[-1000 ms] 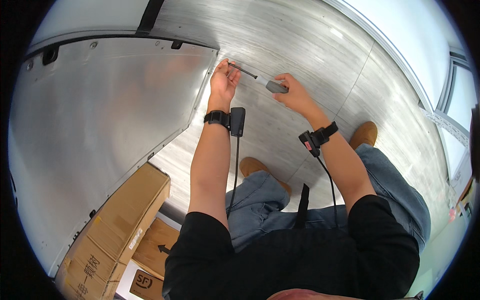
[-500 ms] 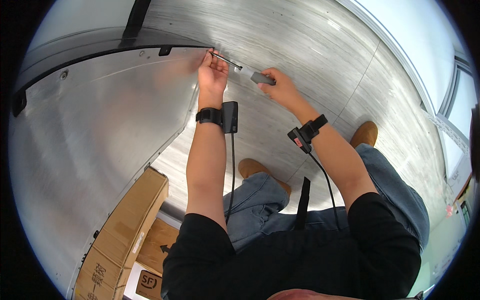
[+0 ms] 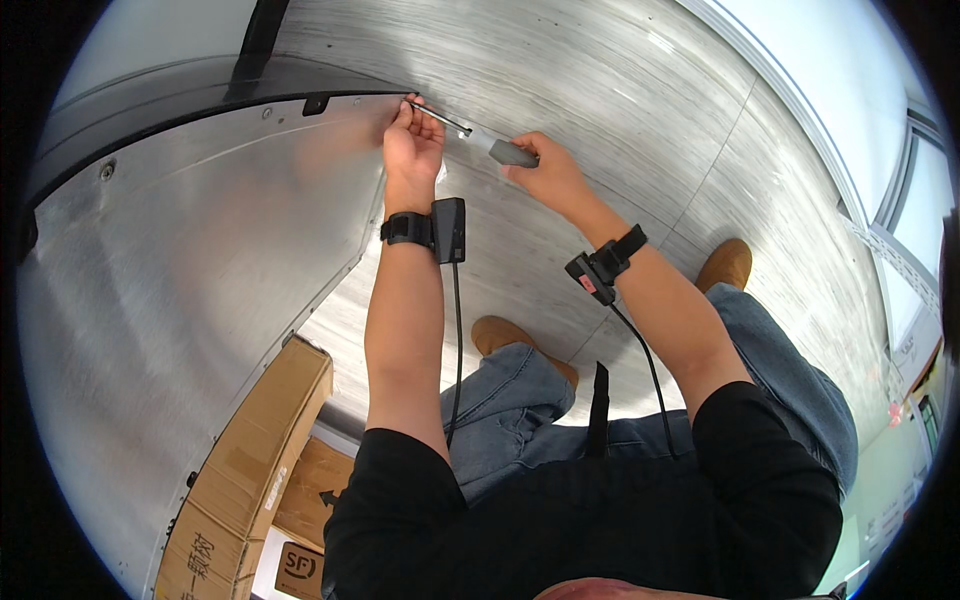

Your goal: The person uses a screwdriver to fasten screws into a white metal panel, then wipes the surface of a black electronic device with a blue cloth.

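- Screwdriver (image 3: 513,154) spans the gap between the hands, its shaft slanting up-left to the corner of a bare metal panel (image 3: 230,250).
- Right hand (image 3: 552,172): grasping the grey handle near its butt.
- Left hand (image 3: 413,152): palm toward the viewer, fingers curled at the shaft's far end; cannot tell whether they pinch the tip, a small fastener or neither.
- Step, as judged: lining up the tip with a fastening point at that corner; fastener not visible.
- Next move likely calls for left fingers guiding the tip and a steady right-hand turn along the shaft's line.
- Markings: dark characters on long cardboard box (image 3: 240,440); pale sticker (image 3: 273,490), too small to read; black arrow on neighbouring carton (image 3: 312,465); framed logo patch (image 3: 300,570) below; reddish label (image 3: 587,283) on right wrist module (image 3: 577,268).
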Motion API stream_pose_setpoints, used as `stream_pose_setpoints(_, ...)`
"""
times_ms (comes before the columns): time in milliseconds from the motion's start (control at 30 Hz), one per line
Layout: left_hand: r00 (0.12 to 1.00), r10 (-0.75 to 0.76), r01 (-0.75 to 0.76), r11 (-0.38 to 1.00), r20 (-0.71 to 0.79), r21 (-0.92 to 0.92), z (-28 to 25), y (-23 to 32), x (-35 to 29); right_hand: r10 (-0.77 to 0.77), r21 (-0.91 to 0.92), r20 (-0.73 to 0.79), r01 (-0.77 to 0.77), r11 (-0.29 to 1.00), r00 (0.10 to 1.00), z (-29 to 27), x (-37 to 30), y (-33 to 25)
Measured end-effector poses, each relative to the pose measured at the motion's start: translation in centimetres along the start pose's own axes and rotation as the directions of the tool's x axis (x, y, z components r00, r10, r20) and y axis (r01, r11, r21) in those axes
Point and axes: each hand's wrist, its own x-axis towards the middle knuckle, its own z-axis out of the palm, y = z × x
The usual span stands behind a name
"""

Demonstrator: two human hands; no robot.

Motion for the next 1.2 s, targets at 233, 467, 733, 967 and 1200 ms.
stream_pose_setpoints(233, 1.0, 0.006, -0.006, 1.0, 0.02, -0.017, 0.0, 0.1, -0.1, 0.054, 0.08, -0.017, -0.053, 0.995, 0.998, 0.3, -0.2, 0.3)
stream_pose_setpoints(467, 0.999, 0.006, -0.006, 1.0, 0.048, 0.007, -0.1, 0.2, -0.2, 0.21, 0.362, 0.144, -0.249, 0.898, 0.967, -0.6, -0.5, -0.9)
stream_pose_setpoints(733, 1.0, 0.007, -0.007, 1.0, 0.027, 0.007, 0.2, 0.1, -0.3, 0.301, 0.487, 0.129, -0.325, 0.811, 0.945, -0.2, -1.0, -1.5)
stream_pose_setpoints(967, 1.0, 0.013, -0.014, 1.0, 0.014, 0.026, -0.1, 0.2, -0.2, 0.283, 0.661, 0.333, -0.437, 0.61, 0.899, -1.0, -0.7, 0.1)
stream_pose_setpoints(1200, 1.0, 0.017, -0.015, 0.999, -0.022, 0.052, 0.2, 0.2, -0.3, 0.362, 0.572, 0.135, -0.371, 0.732, 0.922, 0.0, -1.0, -0.4)
